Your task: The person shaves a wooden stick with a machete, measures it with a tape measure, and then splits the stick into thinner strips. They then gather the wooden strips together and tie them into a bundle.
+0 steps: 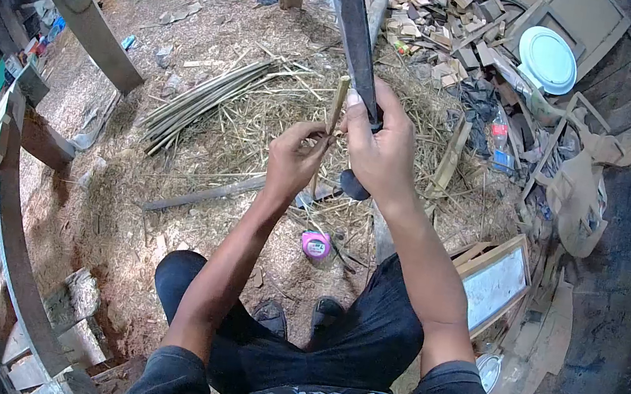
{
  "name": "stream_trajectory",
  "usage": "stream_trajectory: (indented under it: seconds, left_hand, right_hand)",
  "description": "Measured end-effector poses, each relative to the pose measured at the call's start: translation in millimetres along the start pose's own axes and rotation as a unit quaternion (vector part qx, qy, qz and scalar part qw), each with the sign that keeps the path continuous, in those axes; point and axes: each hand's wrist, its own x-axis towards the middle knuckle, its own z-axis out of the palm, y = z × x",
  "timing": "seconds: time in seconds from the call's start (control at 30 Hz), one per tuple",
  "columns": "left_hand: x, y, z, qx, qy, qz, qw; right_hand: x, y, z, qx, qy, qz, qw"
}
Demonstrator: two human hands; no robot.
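My right hand (382, 150) is wrapped round the dark handle of a machete (352, 25), whose long blade points away from me and up out of view. The rounded handle end (354, 185) sticks out below the palm. Between the pinched fingers of my left hand (295, 158) is a thin bamboo stick (337, 103), held upright close to the blade. My right thumb lies near the stick's top; whether it touches cannot be told. Below my hands, a pink tape measure (315, 245) lies on the ground in front of my shoes.
A bundle of long split strips (203, 105) lies left of a heap of shavings (278, 115). Wood offcuts (444, 30) are piled at the back right, near a pale blue round lid (547, 60). A wooden post (90, 20) leans at left; a framed panel (493, 282) lies right.
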Motion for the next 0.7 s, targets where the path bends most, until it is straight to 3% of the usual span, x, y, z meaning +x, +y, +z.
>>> stream_trajectory:
  seconds: [0.3,0.47,0.7]
  left_hand:
    - [0.9,3.9,1.2,0.028,0.005,0.015,0.999]
    - [1.0,-0.4,-2.3,0.038,-0.021,0.003,0.999]
    - [0.0,12.1,-1.2,0.003,-0.039,-0.042,0.998]
  right_hand:
    - [-0.1,-3.3,-4.0,0.006,-0.003,0.022,1.0]
    - [3.2,-22.7,-16.6,-0.133,-0.06,0.034,0.989]
    - [4.5,-33.9,-25.4,-0.157,-0.068,0.07,0.983]
